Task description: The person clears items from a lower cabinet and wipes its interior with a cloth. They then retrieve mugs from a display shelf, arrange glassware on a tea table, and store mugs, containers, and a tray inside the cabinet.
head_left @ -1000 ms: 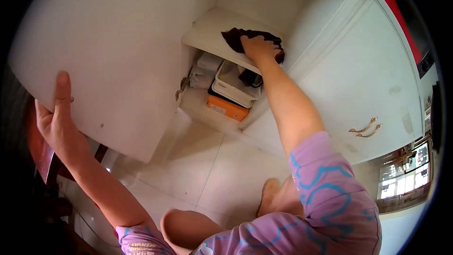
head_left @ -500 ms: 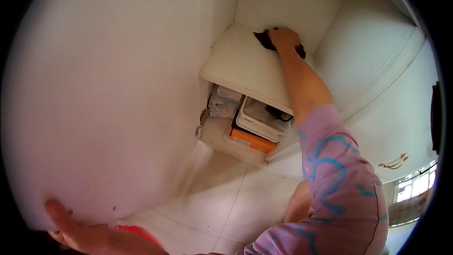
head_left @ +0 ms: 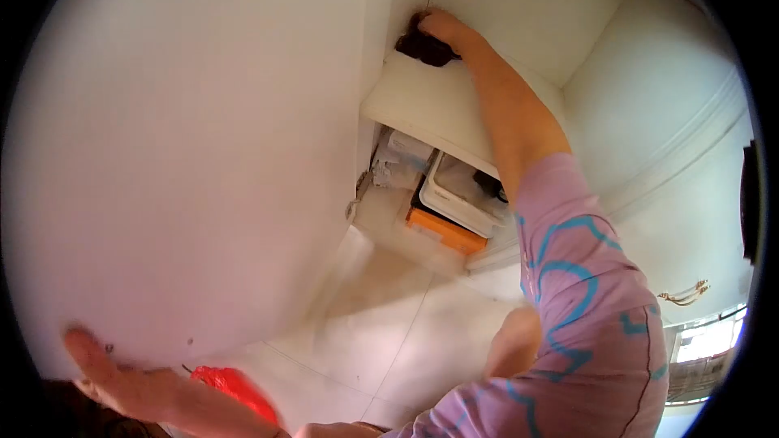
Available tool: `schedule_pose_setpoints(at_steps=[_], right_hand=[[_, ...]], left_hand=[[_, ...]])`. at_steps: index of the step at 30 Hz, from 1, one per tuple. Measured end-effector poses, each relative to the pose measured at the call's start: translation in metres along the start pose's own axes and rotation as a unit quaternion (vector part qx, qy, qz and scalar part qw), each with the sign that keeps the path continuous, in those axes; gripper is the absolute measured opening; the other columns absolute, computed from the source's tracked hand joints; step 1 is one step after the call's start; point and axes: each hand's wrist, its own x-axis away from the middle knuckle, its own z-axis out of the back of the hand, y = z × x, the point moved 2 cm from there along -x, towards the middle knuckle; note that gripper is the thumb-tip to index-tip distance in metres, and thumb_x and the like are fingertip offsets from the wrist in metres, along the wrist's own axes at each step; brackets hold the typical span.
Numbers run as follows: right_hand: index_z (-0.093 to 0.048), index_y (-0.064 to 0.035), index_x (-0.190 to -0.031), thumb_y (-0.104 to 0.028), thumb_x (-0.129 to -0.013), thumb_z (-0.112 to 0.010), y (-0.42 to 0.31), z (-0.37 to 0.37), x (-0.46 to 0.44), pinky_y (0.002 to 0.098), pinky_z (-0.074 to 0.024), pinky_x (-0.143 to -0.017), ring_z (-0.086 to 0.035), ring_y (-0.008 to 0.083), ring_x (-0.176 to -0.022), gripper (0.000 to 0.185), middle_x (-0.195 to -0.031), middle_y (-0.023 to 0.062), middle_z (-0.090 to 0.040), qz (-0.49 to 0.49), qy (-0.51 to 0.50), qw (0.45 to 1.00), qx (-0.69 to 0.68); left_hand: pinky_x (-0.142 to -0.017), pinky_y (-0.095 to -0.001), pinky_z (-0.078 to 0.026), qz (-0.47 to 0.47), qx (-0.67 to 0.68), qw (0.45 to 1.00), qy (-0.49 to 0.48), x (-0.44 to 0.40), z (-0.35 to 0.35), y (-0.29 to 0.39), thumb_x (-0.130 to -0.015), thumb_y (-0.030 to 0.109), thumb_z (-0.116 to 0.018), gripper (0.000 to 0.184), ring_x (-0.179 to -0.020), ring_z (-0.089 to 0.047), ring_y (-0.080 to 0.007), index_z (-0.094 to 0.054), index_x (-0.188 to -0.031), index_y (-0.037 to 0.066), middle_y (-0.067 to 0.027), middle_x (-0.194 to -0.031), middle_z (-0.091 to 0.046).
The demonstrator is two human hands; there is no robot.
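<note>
Inside the cupboard, my right hand (head_left: 444, 27) is closed on a dark brown cloth (head_left: 425, 49), which lies bunched against the upper shelf (head_left: 442, 93) near its back left corner. My left hand (head_left: 122, 385) grips the bottom edge of the white cabinet door (head_left: 203, 178). Its thumb rests on the door's inner face, while the other fingers are mostly hidden behind the edge.
Below the shelf sit a white plastic tray (head_left: 454, 199), an orange box (head_left: 446, 232) and plastic-wrapped items (head_left: 399, 158). A metal hinge (head_left: 357, 195) joins door and cabinet. A red plastic bag (head_left: 235, 389) lies on the tiled floor (head_left: 381, 332).
My right hand has moved the cloth leftward along the shelf, from the back right to the back left corner. My left hand keeps its hold on the door. The view has shifted slightly.
</note>
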Motion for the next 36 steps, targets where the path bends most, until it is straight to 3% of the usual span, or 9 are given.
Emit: schedule_pose_setpoints(at_steps=[2,7,12,17,20,24,29,32,36], right_hand=[[-0.06,-0.0027,-0.102,-0.01,-0.081,-0.052,-0.012,-0.003,0.017,0.0319,-0.0439,-0.074,-0.05,0.0209,-0.078,0.024,-0.09,0.0078,-0.057,0.039,-0.021,0.999,0.019],[-0.061,-0.0036,-0.088,-0.002,-0.062,-0.049,-0.046,-0.016,0.088,0.0263,-0.0334,-0.057,-0.04,0.0143,-0.066,0.028,-0.073,0.0004,-0.046,0.068,-0.123,0.955,-0.26],[-0.061,-0.002,-0.089,-0.004,-0.068,-0.05,-0.075,-0.011,0.152,0.0277,-0.0374,-0.059,-0.043,0.014,-0.067,0.024,-0.07,0.0025,-0.048,0.094,-0.113,0.973,-0.178],[-0.061,-0.0038,-0.091,-0.006,-0.07,-0.049,-0.126,-0.004,0.326,0.0315,-0.0468,-0.054,-0.054,0.0166,-0.058,0.025,-0.071,0.0054,-0.057,0.096,-0.464,0.863,-0.177],[-0.057,-0.0046,-0.085,-0.007,-0.073,-0.048,-0.15,0.022,0.401,0.034,-0.0406,-0.059,-0.05,0.0162,-0.07,0.015,-0.074,0.0041,-0.055,0.145,-0.512,0.845,-0.055],[-0.064,-0.005,-0.095,-0.012,-0.075,-0.052,-0.165,0.089,0.384,0.038,-0.0494,-0.073,-0.062,0.0285,-0.079,0.024,-0.083,0.013,-0.066,0.262,-0.02,0.965,0.02],[-0.057,0.0001,-0.116,-0.037,-0.093,-0.049,-0.104,0.094,0.303,0.0458,-0.0511,-0.083,-0.065,0.0403,-0.092,0.044,-0.096,0.0237,-0.068,0.093,0.125,0.964,0.216],[-0.052,-0.0008,-0.125,-0.052,-0.098,-0.04,-0.021,0.021,0.25,0.0548,-0.0348,-0.106,-0.044,0.043,-0.128,0.06,-0.138,0.0245,-0.047,-0.067,0.035,0.969,0.237],[-0.052,0.0001,-0.132,-0.061,-0.095,-0.04,0.009,0.001,0.167,0.056,-0.0307,-0.109,-0.038,0.0436,-0.132,0.072,-0.148,0.0182,-0.04,-0.006,0.034,0.972,0.231]], left_hand=[[-0.074,-0.0333,-0.054,-0.007,0.055,0.996,-0.075,0.001,-0.007,0.01,-0.082,0.034,-0.076,0.042,-0.085,-0.062,-0.019,-0.06,-0.103,0.002,-0.0112,-0.098,-0.064],[-0.066,-0.0306,-0.054,-0.023,0.105,0.972,-0.207,-0.013,-0.013,0.009,-0.081,0.033,-0.079,0.048,-0.078,-0.063,-0.0163,-0.061,-0.111,-0.001,-0.0084,-0.097,-0.065],[-0.074,-0.0244,-0.046,-0.013,0.134,0.965,-0.225,0.005,-0.026,0.033,-0.086,0.024,-0.075,0.034,-0.083,-0.056,-0.0098,-0.062,-0.106,0.0,-0.0019,-0.094,-0.061],[-0.076,-0.0227,-0.042,-0.002,0.165,0.949,-0.27,0.009,-0.026,0.042,-0.089,0.024,-0.073,0.031,-0.083,-0.053,-0.0072,-0.063,-0.107,0.001,0.0015,-0.093,-0.061],[-0.076,-0.0225,-0.041,-0.009,0.16,0.946,-0.28,0.009,-0.025,0.042,-0.089,0.023,-0.072,0.03,-0.082,-0.051,-0.007,-0.063,-0.107,0.001,0.0016,-0.093,-0.06],[-0.076,-0.0225,-0.042,-0.012,0.163,0.944,-0.287,0.012,-0.023,0.048,-0.089,0.022,-0.072,0.03,-0.083,-0.052,-0.007,-0.063,-0.108,0.001,0.0014,-0.094,-0.061],[-0.077,-0.0219,-0.042,-0.013,0.151,0.953,-0.264,0.018,-0.023,0.053,-0.089,0.021,-0.072,0.03,-0.084,-0.052,-0.0069,-0.062,-0.109,0.001,0.0009,-0.097,-0.062],[-0.076,-0.0216,-0.042,0.002,0.176,0.949,-0.26,0.019,-0.025,0.051,-0.088,0.022,-0.073,0.031,-0.083,-0.052,-0.0067,-0.063,-0.108,0.001,0.0012,-0.096,-0.062],[-0.075,-0.0215,-0.042,0.003,0.145,0.957,-0.252,0.018,-0.024,0.044,-0.087,0.023,-0.075,0.031,-0.081,-0.052,-0.0061,-0.063,-0.106,0.002,0.0023,-0.092,-0.061]])
